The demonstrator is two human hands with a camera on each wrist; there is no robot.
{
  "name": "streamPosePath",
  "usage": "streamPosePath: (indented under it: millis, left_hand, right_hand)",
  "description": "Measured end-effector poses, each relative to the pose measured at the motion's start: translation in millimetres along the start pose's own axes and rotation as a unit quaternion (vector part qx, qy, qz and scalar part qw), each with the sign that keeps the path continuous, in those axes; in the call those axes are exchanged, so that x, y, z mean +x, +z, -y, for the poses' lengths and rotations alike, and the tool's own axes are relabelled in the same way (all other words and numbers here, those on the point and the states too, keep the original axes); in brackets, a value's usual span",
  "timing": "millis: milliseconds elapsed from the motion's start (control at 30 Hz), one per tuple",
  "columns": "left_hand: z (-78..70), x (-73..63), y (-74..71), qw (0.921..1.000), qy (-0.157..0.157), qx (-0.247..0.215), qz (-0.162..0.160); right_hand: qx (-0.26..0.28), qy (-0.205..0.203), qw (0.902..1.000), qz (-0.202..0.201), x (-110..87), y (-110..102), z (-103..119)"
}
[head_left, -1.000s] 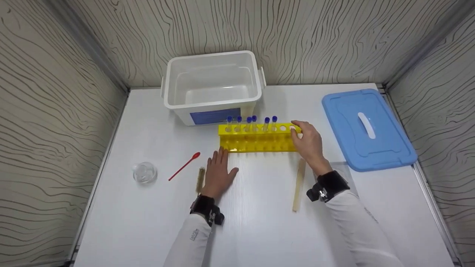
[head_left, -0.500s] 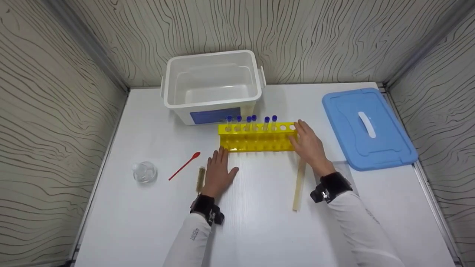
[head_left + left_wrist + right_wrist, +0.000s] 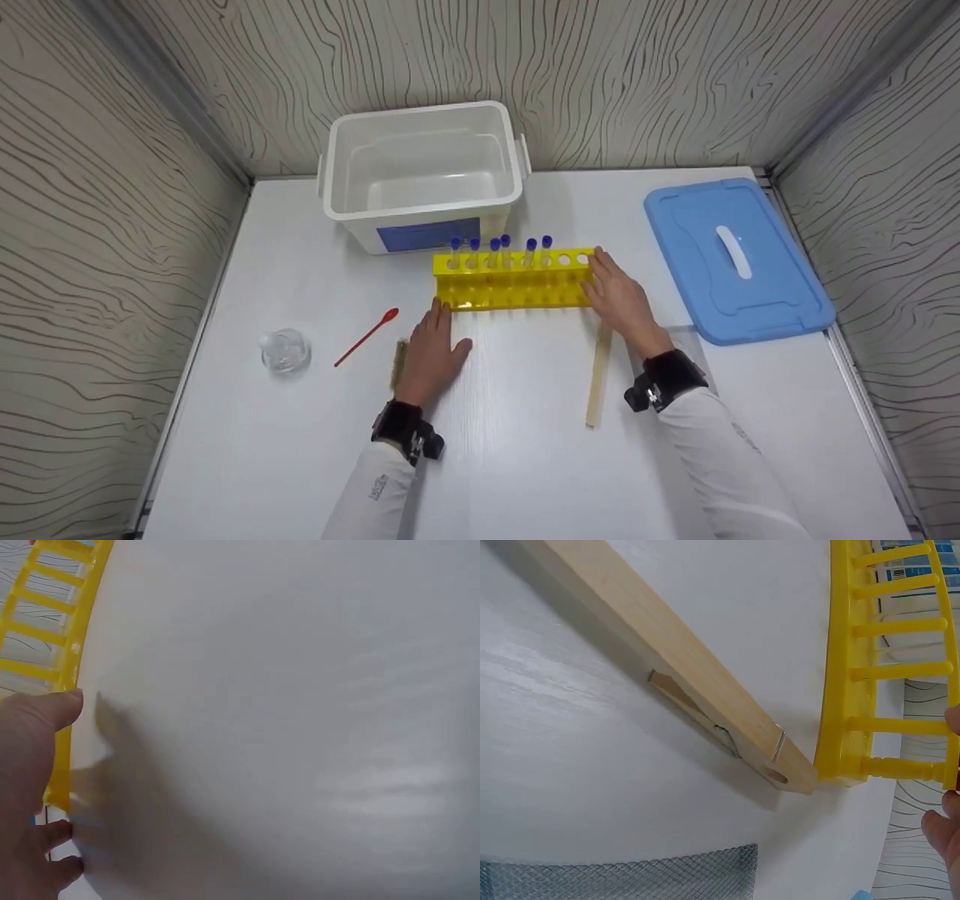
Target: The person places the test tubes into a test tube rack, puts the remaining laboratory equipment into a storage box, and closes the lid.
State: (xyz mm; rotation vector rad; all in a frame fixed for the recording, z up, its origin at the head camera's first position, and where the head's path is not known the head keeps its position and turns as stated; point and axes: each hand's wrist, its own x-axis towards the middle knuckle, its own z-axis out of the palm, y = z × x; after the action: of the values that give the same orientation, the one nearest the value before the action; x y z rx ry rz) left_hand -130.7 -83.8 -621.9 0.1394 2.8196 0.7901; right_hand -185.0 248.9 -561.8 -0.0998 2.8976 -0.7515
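A yellow test tube rack (image 3: pixel 517 289) stands in front of the white bin, holding several test tubes (image 3: pixel 530 253) with blue caps along its left and middle holes. My left hand (image 3: pixel 431 356) lies with straight fingers, their tips touching the rack's front left corner. At the opposite end, my right hand (image 3: pixel 624 304) touches the rack with thumb in front and fingers along the end. In the right wrist view, only fingertips (image 3: pixel 937 829) show beside the rack's end. A wooden test tube clamp (image 3: pixel 705 667) lies just in front of that end. A test tube brush (image 3: pixel 398 365) is partly hidden by my left hand.
The white bin (image 3: pixel 424 212) stands at the back, with its blue lid (image 3: pixel 750 300) flat at the right. Left on the table are a red spoon (image 3: pixel 367 337) and a small clear glass vessel (image 3: pixel 285 351). A grey mesh sheet (image 3: pixel 630 877) lies near my right wrist.
My right hand has gone from over the rack's rightmost hole to its right end, with the fingers straighter. The left hand keeps its place; the whole head view has shifted slightly.
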Motion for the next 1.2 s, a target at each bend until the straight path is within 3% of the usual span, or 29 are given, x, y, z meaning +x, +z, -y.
streamPosePath:
  millis: [133,267,533,833,1200]
  left_hand:
    - [2.3,-7.7,-8.5,0.9995,-0.018,-0.021,-0.015]
    - [6.2,-14.3,-13.9,0.9993,-0.023,-0.007,-0.027]
    - [8.0,-28.2,-27.5,0.9956,0.041,0.039,-0.075]
    - [-8.8,-34.2,-49.2,0.9945,0.055,0.035,-0.081]
    - [-27.8,-32.1,-56.5,0.991,0.085,0.069,-0.077]
  right_hand:
    - [-0.006,-0.012,0.9998,-0.013,0.6,2,2]
    - [-0.007,-0.019,0.9995,-0.024,1.7,5,6]
    - [-0.018,-0.035,0.998,-0.05,4.8,14,18]
    - [0.002,-0.032,0.998,-0.054,9.4,26,36]
    - [0.012,-0.057,0.9956,-0.073,13.6,42,64]
